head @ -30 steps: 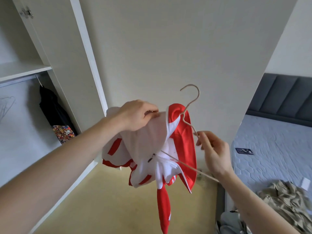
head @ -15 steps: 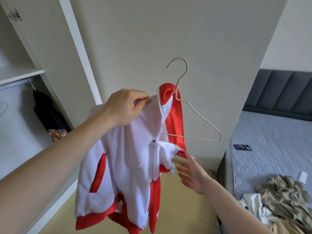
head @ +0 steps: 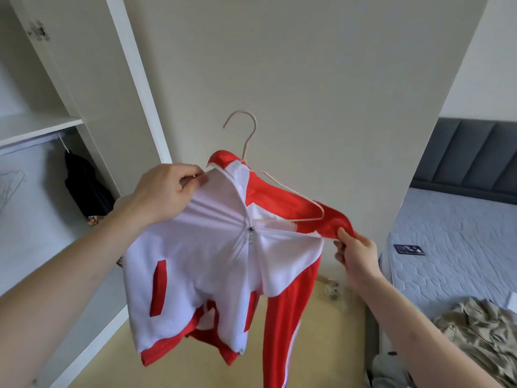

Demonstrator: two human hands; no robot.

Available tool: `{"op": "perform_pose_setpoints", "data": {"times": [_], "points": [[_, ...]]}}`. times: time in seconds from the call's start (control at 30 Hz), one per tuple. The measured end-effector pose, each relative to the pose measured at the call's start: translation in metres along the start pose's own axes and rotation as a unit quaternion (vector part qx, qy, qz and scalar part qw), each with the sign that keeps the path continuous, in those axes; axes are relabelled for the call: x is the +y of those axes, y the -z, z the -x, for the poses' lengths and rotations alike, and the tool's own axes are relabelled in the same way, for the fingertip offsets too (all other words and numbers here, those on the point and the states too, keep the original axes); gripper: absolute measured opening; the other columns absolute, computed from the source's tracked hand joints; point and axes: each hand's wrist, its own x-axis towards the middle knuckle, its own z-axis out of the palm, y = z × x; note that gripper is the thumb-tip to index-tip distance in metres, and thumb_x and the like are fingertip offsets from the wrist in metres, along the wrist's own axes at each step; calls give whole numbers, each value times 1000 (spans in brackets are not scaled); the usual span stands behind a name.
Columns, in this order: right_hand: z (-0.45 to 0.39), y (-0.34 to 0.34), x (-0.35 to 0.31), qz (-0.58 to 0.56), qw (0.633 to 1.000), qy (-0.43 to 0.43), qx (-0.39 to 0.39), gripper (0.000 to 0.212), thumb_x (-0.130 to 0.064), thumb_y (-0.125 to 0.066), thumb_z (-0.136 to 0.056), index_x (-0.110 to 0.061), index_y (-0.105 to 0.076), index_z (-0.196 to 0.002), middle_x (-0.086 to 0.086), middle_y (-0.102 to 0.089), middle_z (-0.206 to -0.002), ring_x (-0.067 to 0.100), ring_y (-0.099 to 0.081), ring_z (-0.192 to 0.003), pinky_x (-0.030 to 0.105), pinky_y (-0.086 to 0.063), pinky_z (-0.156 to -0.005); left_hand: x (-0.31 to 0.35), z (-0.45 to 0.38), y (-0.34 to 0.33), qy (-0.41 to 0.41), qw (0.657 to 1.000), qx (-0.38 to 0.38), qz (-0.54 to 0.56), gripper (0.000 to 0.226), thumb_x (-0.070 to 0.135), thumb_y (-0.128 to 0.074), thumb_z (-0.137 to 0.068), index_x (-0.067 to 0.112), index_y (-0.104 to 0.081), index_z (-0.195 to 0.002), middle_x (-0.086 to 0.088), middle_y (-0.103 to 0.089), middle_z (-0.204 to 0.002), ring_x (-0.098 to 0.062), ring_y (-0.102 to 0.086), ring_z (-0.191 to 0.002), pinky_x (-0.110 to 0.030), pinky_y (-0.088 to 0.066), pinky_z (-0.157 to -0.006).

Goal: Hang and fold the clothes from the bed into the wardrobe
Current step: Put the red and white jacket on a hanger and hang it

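Head view: right hand has come up since half a second back, when it hung open-palmed below the jacket; its fingers now pinch the red shoulder cloth at the hanger's right end. Jacket's right front has spread outward over the hanger, no longer bunched at the zip. Left hand as before, fingers clenched on the white left shoulder near the collar, holding the garment up in front of the open wardrobe door.

Hard to make out:
- Hanger's left arm is hidden under the white cloth; only the hook, right arm and part of the bottom bar show.
- Red sleeve runs off the bottom edge.
- Left thumb tucked under fabric (whether it also grips the wire, cannot tell).
- Small clutter on the floor by the bed corner is blurred.

Containers:
- Wardrobe, left: a dark garment hangs from the rail under the shelf, a patterned bit below it; a bare wire hanger at the far left edge.
- Bed, right: a khaki garment heaped at the near edge, a small dark card flat on the mattress.
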Motion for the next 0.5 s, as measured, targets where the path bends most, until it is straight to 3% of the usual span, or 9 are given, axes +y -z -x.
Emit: {"op": "perform_pose_setpoints", "data": {"times": [0.1, 0.2, 0.27, 0.37, 0.5], "points": [[0, -3, -28, 0, 998, 52, 31, 27, -20, -62, -101, -15, -68, -76, -11, -50, -52, 2, -43, -47, 17, -39, -45, -9, 3, -6, 12, 998, -58, -1, 30, 40, -55, -103, 24, -60, -79, 0, -52, -61, -25, -50, -64, -38, -42, -60], [-3, -7, -55, 7, 995, 88, 39, 22, -21, -59, -103, -13, -62, -83, -6, -41, -59, 8, -36, -52, 20, -37, -47, -7, 9, -13, 12, 993, -117, -21, 37, 48, -46, -96, 18, -59, -79, -3, -52, -60, -25, -49, -62, -38, -43, -58], [-4, -15, -74, 12, 995, 95, 23, 22, -20, -57, -104, -11, -61, -84, -2, -38, -62, 11, -33, -54, 21, -36, -47, -3, 12, -21, -1, 988, -140, -59, 30, 45, -41, -88, 21, -59, -82, 1, -57, -64, -23, -53, -65, -36, -45, -61], [3, -37, -106, 37, 991, 120, -49, 31, -21, -58, -105, -15, -64, -75, -6, -42, -56, 8, -36, -47, 19, -37, -43, 3, 16, -37, -8, 984, -158, -88, 14, 33, -46, -91, 28, -55, -81, 8, -55, -63, -22, -54, -69, -35, -45, -61], [17, -63, -138, 158, 940, 185, -240, 25, -24, -58, -106, -10, -72, -92, -6, -55, -60, 7, -47, -50, 25, -46, -48, 14, 17, -52, 54, 991, -123, 13, 21, 38, -52, -101, 32, -67, -87, 14, -60, -71, -20, -57, -74, -36, -47, -68]]}}
